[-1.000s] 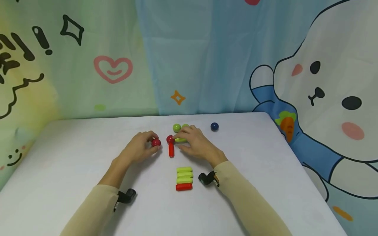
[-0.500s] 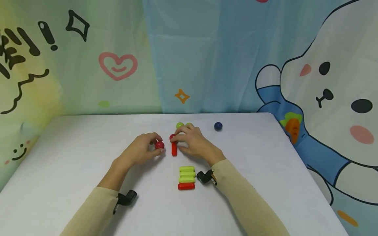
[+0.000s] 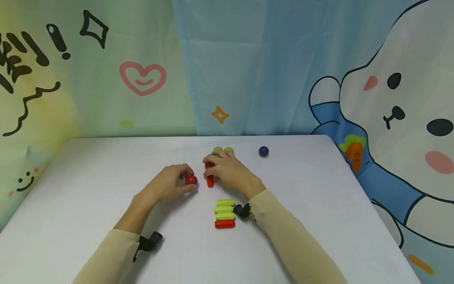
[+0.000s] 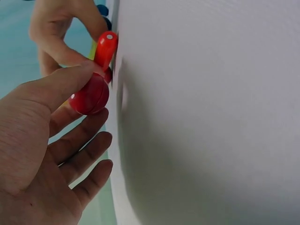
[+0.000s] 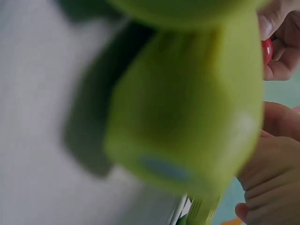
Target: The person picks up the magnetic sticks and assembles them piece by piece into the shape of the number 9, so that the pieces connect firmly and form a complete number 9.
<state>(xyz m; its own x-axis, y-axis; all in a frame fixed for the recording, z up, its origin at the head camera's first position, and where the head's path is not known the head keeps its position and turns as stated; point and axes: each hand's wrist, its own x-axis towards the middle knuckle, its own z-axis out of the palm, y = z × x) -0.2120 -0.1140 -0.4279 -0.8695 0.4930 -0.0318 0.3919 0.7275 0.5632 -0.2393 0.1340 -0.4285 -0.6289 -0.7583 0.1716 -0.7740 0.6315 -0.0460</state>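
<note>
My left hand [image 3: 168,183] pinches a smooth red ball [image 3: 191,180] between thumb and forefinger, its other fingers spread loosely in the left wrist view. Just right of it, a red rod [image 3: 210,182] points toward me, with a second red ball [image 3: 209,165] at its far end, partly covered by fingers. My right hand [image 3: 230,171] reaches over them from the right; in the left wrist view its fingers close around the red rod. Beyond that hand peek two green balls [image 3: 217,149]. A blurred yellow-green rod [image 5: 187,108] fills the right wrist view.
Three yellow-green rods [image 3: 225,209] and another red rod [image 3: 225,224] lie side by side nearer me, close to the right wrist's camera [image 3: 242,211]. A dark blue ball [image 3: 263,151] sits at the back right. A printed curtain [image 3: 241,79] hangs behind the white table [image 3: 106,177].
My right hand's fingers have moved left, over the red ball and the top of its rod. The left hand has drawn its red ball slightly toward me. The head view has shifted slightly.
</note>
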